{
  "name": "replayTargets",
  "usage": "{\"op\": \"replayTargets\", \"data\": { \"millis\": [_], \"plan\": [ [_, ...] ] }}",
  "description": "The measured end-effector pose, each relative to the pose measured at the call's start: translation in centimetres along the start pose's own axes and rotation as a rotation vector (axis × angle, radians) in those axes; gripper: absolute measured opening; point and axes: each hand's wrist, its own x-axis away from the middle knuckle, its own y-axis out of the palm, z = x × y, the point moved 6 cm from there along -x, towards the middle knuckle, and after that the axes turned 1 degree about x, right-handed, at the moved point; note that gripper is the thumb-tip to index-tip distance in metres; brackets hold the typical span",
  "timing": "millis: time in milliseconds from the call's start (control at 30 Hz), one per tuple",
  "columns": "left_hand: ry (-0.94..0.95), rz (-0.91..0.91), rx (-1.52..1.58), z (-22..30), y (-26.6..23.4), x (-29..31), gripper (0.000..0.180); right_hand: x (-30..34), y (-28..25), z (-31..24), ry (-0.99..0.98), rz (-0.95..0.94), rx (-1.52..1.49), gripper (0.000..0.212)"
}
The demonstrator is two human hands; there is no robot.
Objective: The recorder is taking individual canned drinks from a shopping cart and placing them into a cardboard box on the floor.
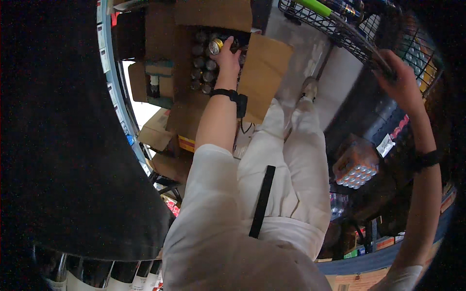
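My left hand [227,60] reaches into an open cardboard box [268,72] at upper left. Its fingers close around a can with a gold-yellow top [215,46], and part of that grip is hidden. Several silver-topped cans [208,76] stand upright in rows beside and below the hand. At upper right, my right hand [400,82] is wrapped around the dark end of a metal handle bar [357,39]. This bar carries a bright green sleeve [315,6] and runs along a black wire shopping cart [335,29].
Cans and bottles lie in the cart. A shrink-wrapped pack of cans [357,167] sits low on the right. More cardboard boxes [155,128] and a shelf edge with price labels [103,43] are on the left. Dark bottles [121,274] line the lower left.
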Motion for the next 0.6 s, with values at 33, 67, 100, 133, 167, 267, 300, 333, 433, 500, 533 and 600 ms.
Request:
{"op": "replayTargets", "data": {
  "millis": [33, 67, 100, 133, 167, 267, 300, 333, 433, 500, 533, 600],
  "plan": [
    [0.016, 0.014, -0.041, -0.1, 1.1, 1.6, 0.111, 0.3, -0.3, 0.5, -0.017, 0.034, 0.025, 0.039],
    [0.065, 0.051, -0.111, 1.1, 1.4, 3.6, 0.108, 0.2, 0.0, 0.6, -0.047, 0.065, 0.035, 0.039],
    [0.120, 0.088, -0.181, 2.1, 1.1, 4.4, 0.106, -0.2, 0.2, 0.1, -0.047, 0.045, 0.015, 0.039],
    [0.214, 0.103, -0.383, 3.3, 0.9, 4.5, 0.104, -0.4, 0.4, -0.3, -0.044, 0.024, -0.003, 0.039],
    [0.304, 0.119, -0.585, 4.4, 0.8, 4.9, 0.101, -0.6, 0.5, -0.6, -0.041, 0.002, -0.018, 0.039],
    [0.470, 0.031, -0.782, 5.1, 1.1, 6.6, 0.093, -0.3, 0.4, -0.5, -0.009, -0.008, -0.010, 0.040],
    [0.516, -0.012, -0.779, 5.7, 1.0, 7.6, 0.090, -0.3, 0.3, -0.6, -0.006, -0.016, -0.012, 0.040],
    [0.544, -0.005, -0.815, 6.1, -0.4, 7.7, 0.088, -0.5, 0.4, -0.9, -0.006, -0.025, -0.019, 0.040],
    [0.609, 0.048, -0.946, 7.2, -4.8, 8.7, 0.082, -0.9, 0.4, -1.9, -0.025, -0.029, -0.017, 0.039],
    [0.633, 0.128, -1.069, 7.8, -7.8, 11.0, 0.078, -0.9, 0.4, -1.8, -0.012, -0.053, -0.014, 0.044],
    [0.608, 0.147, -1.120, 7.7, -8.9, 12.0, 0.078, -0.8, 0.4, -1.5, 0.011, -0.078, -0.015, 0.048],
    [0.550, 0.178, -1.227, 7.0, -10.7, 13.6, 0.077, -0.5, 0.2, -0.8, 0.032, -0.092, 0.013, 0.053]
  ]
}}
